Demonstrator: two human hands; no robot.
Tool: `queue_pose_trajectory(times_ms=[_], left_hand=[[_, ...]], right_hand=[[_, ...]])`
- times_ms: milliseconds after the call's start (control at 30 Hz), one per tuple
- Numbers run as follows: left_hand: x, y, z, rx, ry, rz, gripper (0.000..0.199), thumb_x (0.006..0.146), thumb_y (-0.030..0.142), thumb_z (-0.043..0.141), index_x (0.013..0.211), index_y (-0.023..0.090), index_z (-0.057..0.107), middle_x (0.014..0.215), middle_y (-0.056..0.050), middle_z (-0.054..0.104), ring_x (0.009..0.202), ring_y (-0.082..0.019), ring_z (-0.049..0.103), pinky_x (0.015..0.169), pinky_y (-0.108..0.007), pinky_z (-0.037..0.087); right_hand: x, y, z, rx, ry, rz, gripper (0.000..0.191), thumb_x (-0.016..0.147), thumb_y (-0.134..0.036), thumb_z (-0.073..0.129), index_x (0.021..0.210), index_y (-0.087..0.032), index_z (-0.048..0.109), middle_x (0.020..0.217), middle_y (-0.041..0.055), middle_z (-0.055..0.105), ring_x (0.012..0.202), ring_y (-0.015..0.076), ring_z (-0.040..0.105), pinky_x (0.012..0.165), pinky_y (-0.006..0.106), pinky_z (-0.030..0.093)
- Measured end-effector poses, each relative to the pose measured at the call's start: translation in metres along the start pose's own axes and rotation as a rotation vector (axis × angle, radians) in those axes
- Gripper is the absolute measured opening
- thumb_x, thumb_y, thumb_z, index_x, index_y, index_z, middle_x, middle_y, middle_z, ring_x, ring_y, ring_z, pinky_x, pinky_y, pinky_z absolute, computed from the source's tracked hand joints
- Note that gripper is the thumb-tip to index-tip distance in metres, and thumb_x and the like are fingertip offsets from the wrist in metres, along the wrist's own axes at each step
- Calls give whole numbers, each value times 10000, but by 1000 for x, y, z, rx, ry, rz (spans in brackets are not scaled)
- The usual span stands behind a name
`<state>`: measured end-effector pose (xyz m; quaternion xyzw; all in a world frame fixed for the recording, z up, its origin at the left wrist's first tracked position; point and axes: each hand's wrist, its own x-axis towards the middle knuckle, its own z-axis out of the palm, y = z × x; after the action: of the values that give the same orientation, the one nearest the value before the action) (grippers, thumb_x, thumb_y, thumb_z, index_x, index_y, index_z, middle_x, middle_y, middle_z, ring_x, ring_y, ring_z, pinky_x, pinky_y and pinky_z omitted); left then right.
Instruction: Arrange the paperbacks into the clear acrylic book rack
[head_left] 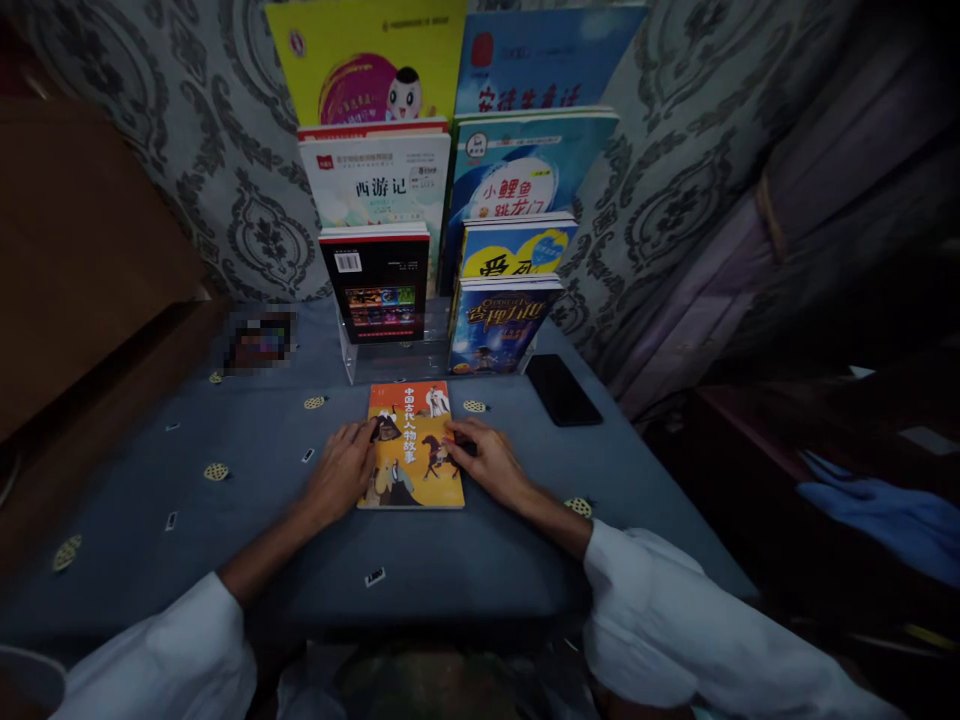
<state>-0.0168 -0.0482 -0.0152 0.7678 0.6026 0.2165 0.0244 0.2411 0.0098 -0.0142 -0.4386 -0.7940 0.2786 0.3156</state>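
Observation:
An orange and yellow book (412,485) with white Chinese lettering and a horse on its cover lies on the dark blue tablecloth. My left hand (346,462) holds its left edge, with curled fingers at the cover's side. At the opposite edge my right hand (487,458) grips the book, thumb and fingers at the cover's right side. Just behind it stands a clear acrylic rack (352,365) with several books in two stepped columns. A black-backed book (379,290) is at the front left, and a blue book (499,330) at the front right.
A black phone (564,390) lies right of the rack. On the far left stands a brown box-like panel (82,240), with a blurred-out item (259,342) on the cloth near it. Patterned curtains (255,150) hang behind. The table's right edge drops towards a blue cloth (885,515).

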Motion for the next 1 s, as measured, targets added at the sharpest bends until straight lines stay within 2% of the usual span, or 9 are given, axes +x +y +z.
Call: queue_pose_trajectory(times_ms=[200,300,433,567,767,1000], left_hand=[[18,-8,-11,92,-78,-37,432,995,324,380,1370,171,530,1155,-139,645,1076,-290,596,950,-463,473],[34,-15,-12,128,-109,-63,440,994,379,405,1353,162,536,1280,-159,618,1189,-317,581,1001,-485,460],[56,-30,2,90,-79,-32,494,1005,389,370,1406,126,487,1499,-163,490,1396,-289,451,1133,-456,383],[63,-38,15,25,-22,-1,507,1013,391,325,1411,129,501,1506,-152,497,1430,-264,424,1157,-469,365],[65,-34,11,57,-43,46,499,1011,372,332,1416,144,514,1506,-147,499,1419,-264,442,1172,-510,339],[80,-20,12,43,-122,186,498,1010,361,342,1432,151,504,1507,-121,503,1427,-237,435,1212,-477,296]], right_hand=[[14,9,3,20,11,-66,314,901,-293,601,1178,-199,716,1176,114,726,1076,279,689,952,459,559],[19,14,7,-14,18,-77,364,897,-293,600,1231,-182,692,1279,141,686,1198,306,637,1031,508,505],[30,19,10,-82,2,-74,428,904,-265,561,1305,-138,640,1388,178,611,1307,311,562,1093,523,444],[38,22,11,-106,-13,-96,433,921,-249,523,1329,-145,623,1402,172,603,1320,293,552,1115,510,423],[38,28,12,-85,14,-121,425,940,-302,529,1336,-182,623,1404,155,606,1314,295,558,1099,514,441],[38,30,10,-35,10,-141,463,929,-282,518,1372,-156,573,1395,151,613,1295,282,574,1097,485,448]])
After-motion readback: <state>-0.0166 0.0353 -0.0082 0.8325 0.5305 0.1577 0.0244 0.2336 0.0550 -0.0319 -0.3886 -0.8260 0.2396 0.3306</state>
